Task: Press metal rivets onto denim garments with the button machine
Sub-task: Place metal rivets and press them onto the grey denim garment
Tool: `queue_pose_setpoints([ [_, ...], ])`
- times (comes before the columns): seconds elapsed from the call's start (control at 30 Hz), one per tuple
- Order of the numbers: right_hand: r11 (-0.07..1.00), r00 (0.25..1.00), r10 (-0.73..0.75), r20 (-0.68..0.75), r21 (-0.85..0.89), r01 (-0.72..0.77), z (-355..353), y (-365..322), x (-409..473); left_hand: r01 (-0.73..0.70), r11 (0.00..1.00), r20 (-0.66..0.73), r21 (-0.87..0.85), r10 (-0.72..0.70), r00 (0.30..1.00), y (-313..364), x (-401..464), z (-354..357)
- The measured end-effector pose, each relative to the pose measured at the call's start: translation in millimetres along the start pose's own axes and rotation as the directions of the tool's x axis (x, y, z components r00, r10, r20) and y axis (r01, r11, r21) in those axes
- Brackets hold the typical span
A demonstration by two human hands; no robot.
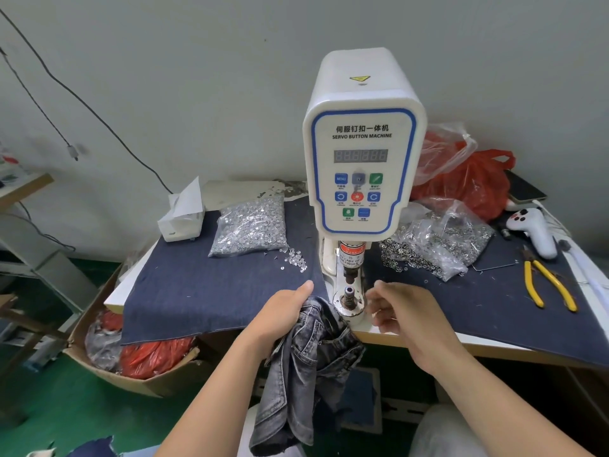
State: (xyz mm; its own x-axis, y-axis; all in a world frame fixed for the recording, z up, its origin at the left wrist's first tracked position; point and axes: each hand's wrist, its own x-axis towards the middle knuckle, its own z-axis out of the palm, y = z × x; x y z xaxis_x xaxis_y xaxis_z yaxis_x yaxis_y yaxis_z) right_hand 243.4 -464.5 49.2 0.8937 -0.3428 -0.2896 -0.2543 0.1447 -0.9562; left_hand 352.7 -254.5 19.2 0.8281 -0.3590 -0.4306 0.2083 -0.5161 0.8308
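— Where was the garment (313, 364) when the shutter fell?

— Bunched in the left hand (283, 316), whose fingers were curled around its top edge. That edge sat just left of the lower die (348, 295) at the front of the machine (362, 166); the rest hung off the table (494, 346) edge toward the floor, so its long axis ran nearly straight down.

— And the right hand (400, 313)?

— It held nothing that could be seen. It hovered just right of the die, fingers loosely curled and blurred, apart from the cloth.

— So which hand stood nearer the work?

— The left, already holding the denim. The die lay up and to the right of its fingertips, between the two hands, and the cloth had not yet been laid over it.

— What did the next move appear to turn on?

— Probably on swinging the held edge rightward across the die, beneath the punch (349, 275), with the right hand placed to take the far side.

— And the rivets?

— In two clear bags (250, 227) flanking the machine on the blue cloth (197, 291), well behind both hands.
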Motion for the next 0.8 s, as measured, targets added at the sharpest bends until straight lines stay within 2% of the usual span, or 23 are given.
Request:
queue_pose_setpoints([
  [0.03,0.984,0.994,-0.109,0.006,-0.143,0.109,-3.6,3.0,-6.1,0.002,1.0,0.039,-0.02,-0.002,0.999,3.1,-5.2,-2.7],
  [0.1,0.906,0.964,-0.219,0.148,-0.335,0.258,-9.9,13.0,-18.4,-0.031,0.997,0.116,-0.066,0.038,0.993,6.0,-16.2,-1.2],
  [0.17,0.841,0.936,-0.135,0.326,-0.462,0.282,-14.2,25.6,-24.5,-0.033,0.976,0.236,-0.217,0.085,0.968,6.2,-24.0,2.6],
  [0.23,0.756,0.913,-0.029,0.406,-0.588,0.286,-13.0,31.5,-26.0,-0.013,0.905,0.367,-0.424,0.185,0.912,6.5,-24.4,11.2],
  [0.27,0.714,0.903,-0.026,0.429,-0.624,0.318,-13.7,31.4,-25.8,-0.003,0.892,0.381,-0.453,0.197,0.903,9.3,-25.9,14.0],
  [0.33,0.711,0.867,-0.072,0.493,-0.584,0.391,-20.9,27.2,-22.0,-0.065,0.935,0.354,-0.35,0.196,0.915,13.6,-26.1,12.7],
  [0.37,0.769,0.85,-0.082,0.521,-0.51,0.386,-25.1,24.7,-19.5,-0.129,0.929,0.369,-0.348,0.262,0.892,11.3,-26.0,10.0],
  [0.43,0.931,0.858,-0.052,0.51,-0.286,0.227,-35.3,22.8,-14.4,-0.188,0.9,0.43,-0.393,0.361,0.827,3.7,-28.5,0.1],
  [0.5,0.991,0.872,-0.02,0.49,-0.105,0.082,-43.4,22.4,-8.5,-0.198,0.94,0.425,-0.278,0.305,0.852,-0.2,-31.8,-7.7],
  [0.57,0.999,0.885,0.02,0.465,-0.036,-0.003,-44.4,21.6,-3.0,-0.208,0.973,0.39,-0.097,0.229,0.892,-1.8,-28.1,-6.3],
  [0.67,0.998,0.891,0.067,0.449,-0.018,-0.066,-42.2,20.8,3.6,-0.236,0.97,0.313,0.06,0.206,0.927,0.0,-25.0,-1.2],
  [0.73,0.993,0.898,0.095,0.43,-0.11,-0.052,-42.6,20.6,5.4,-0.254,0.966,0.253,0.041,0.236,0.938,-0.9,-23.5,-0.8],
  [0.8,0.969,0.888,0.127,0.443,-0.245,-0.016,-45.5,18.2,7.0,-0.243,0.97,0.275,-0.019,0.239,0.931,-0.6,-24.6,-2.7],
])
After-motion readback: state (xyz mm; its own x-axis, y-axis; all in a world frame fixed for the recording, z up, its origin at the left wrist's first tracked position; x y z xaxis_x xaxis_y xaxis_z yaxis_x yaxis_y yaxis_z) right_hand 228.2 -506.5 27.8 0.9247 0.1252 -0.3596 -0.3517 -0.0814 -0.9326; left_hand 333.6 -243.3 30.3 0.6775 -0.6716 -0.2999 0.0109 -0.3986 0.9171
